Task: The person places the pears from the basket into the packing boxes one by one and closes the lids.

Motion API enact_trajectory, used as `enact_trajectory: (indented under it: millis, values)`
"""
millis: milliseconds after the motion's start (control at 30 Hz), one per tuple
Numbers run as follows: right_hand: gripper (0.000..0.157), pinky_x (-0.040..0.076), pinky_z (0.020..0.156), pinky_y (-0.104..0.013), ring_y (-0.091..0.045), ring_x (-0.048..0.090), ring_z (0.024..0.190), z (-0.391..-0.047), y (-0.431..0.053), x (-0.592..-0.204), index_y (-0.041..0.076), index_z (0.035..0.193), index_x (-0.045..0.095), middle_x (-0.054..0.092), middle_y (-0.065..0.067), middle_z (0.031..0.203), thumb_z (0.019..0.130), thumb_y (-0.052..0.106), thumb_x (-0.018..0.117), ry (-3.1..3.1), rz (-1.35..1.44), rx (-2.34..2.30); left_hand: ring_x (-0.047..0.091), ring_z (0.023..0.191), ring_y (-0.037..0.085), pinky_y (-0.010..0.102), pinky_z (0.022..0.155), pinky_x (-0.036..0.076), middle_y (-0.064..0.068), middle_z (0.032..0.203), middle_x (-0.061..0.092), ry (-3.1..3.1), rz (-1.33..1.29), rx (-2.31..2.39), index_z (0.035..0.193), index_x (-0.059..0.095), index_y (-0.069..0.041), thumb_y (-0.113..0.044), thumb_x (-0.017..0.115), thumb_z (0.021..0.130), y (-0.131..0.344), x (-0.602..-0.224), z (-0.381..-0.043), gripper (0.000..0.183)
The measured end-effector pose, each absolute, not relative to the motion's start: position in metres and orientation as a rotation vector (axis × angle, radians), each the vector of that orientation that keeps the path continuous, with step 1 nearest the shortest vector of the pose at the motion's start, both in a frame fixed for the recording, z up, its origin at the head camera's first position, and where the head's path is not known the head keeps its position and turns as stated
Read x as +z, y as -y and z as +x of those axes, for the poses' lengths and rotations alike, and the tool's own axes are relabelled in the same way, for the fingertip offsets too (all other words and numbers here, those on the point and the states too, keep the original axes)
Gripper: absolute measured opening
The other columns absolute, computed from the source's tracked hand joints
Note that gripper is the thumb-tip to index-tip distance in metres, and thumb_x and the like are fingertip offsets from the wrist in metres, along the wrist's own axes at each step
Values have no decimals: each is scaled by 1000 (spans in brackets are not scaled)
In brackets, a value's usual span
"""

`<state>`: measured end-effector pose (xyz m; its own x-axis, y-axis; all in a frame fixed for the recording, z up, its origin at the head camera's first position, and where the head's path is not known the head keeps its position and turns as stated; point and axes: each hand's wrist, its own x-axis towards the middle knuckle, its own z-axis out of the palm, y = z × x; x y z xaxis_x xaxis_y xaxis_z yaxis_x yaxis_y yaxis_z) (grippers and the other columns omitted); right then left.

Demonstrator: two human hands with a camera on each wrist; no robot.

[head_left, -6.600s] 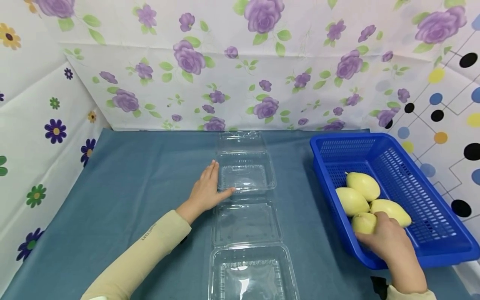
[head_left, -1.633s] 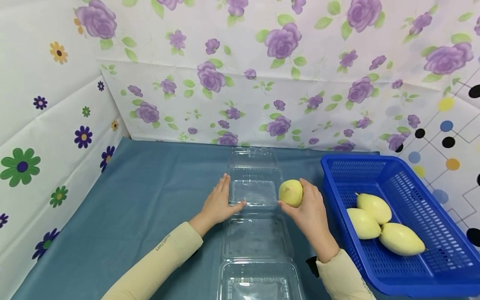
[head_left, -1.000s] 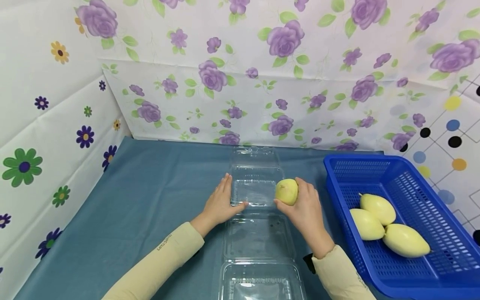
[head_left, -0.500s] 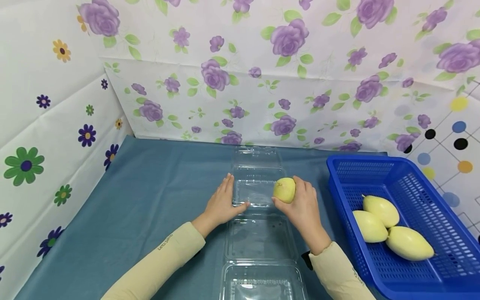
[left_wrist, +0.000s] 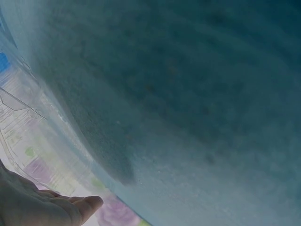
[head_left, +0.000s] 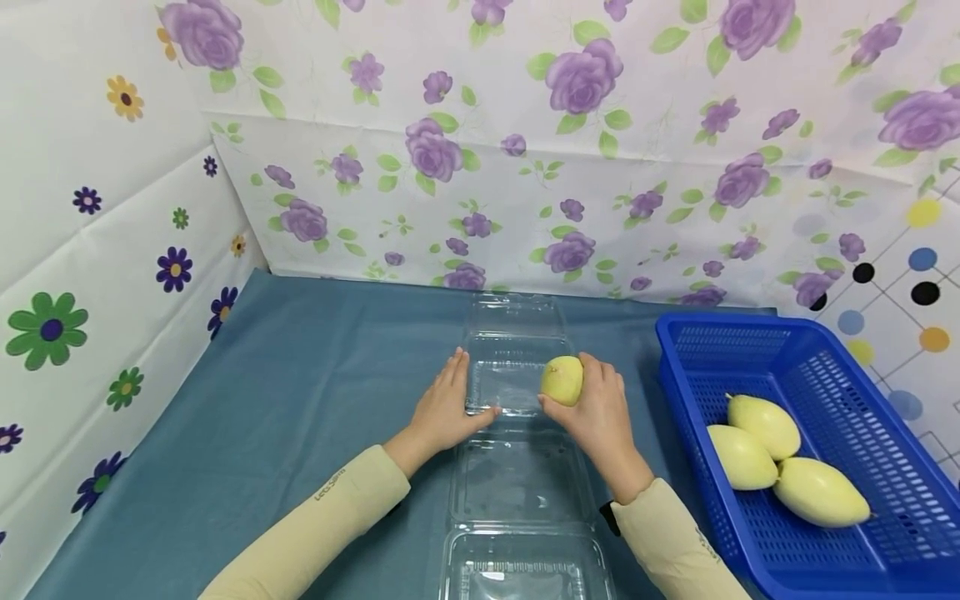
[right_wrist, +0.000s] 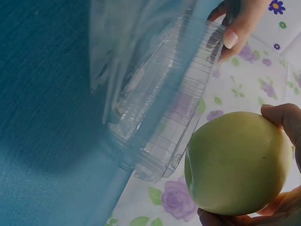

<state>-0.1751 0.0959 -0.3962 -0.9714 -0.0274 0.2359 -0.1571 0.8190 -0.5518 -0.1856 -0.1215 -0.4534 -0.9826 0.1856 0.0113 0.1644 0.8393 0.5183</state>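
In the head view, my right hand [head_left: 600,412] grips a pale yellow-green pear [head_left: 562,381] between thumb and fingers, over the right side of the far clear plastic clamshell box [head_left: 510,387]. The right wrist view shows the pear [right_wrist: 237,165] up close, apart from the box wall [right_wrist: 197,84]. My left hand [head_left: 445,408] lies along the box's left side, fingers straight, with its thumb at the near rim. Part of that left hand [left_wrist: 42,207] shows at the lower corner of the left wrist view. The far box's lid [head_left: 516,315] stands open toward the back.
Nearer the person lies another open clamshell box [head_left: 521,542], its lid [head_left: 521,479] toward the far box. On the right, a blue plastic basket [head_left: 832,350] holds 3 pears [head_left: 821,492]. A blue cloth [head_left: 322,358] covers the table, and a flowered sheet [head_left: 330,158] hangs behind.
My right hand has lifted a pear out of the basket and carried it left to the far box, edging further left lately. My left hand has stayed at the box's side.
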Motion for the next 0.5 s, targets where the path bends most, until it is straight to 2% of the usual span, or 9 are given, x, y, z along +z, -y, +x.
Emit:
enact_trajectory:
  millis: [500]
  values:
    - [79, 45, 76, -51, -43, 49, 99, -181, -94, -402, -6, 126, 44, 55, -28, 111, 69, 29, 84, 2766, 165, 880, 15, 146, 32, 51, 114, 26, 15, 159, 9, -2974, 278, 833, 152, 11, -1, -58, 59, 85, 121, -452, -184, 101]
